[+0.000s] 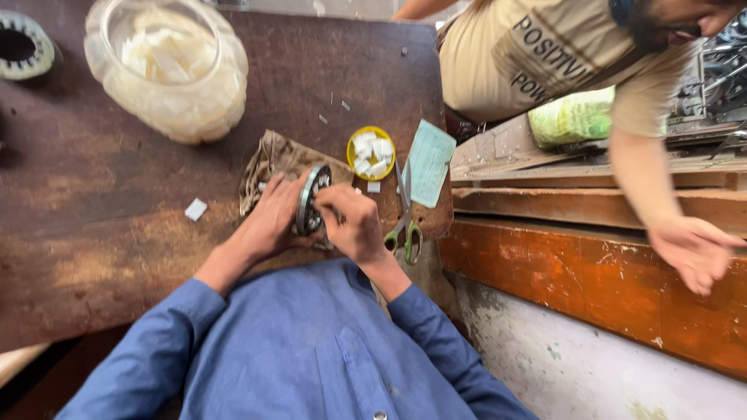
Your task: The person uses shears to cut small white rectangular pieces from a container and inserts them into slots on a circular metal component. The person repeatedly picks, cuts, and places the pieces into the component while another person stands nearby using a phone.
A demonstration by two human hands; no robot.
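Hands meet near the right edge of the dark, worn wooden tabletop (93, 225), where open room is scant: the board ends just right of them, and wide bare wood lies to the left. The left hand (272, 222) is closed around a round metal bearing (311, 200) held on edge, its steel ring grey and smooth, small rollers showing inside. The right hand (354, 225) is curled, fingertips pinched against the bearing's right face; whether it holds anything small I cannot tell. Under the bearing lies a crumpled brown cloth (272, 159). Just beyond sits a small yellow dish (370, 153) of white blocks, with a pale green card (428, 162) to its right. Green-handled scissors (405, 225) lie touching the right hand's far side. Far left stands a clear plastic jar (167, 66) of white pieces; a loose white block (196, 209) lies left. Another person's hand (695, 247) hangs over the orange ledge (591, 280) at right.
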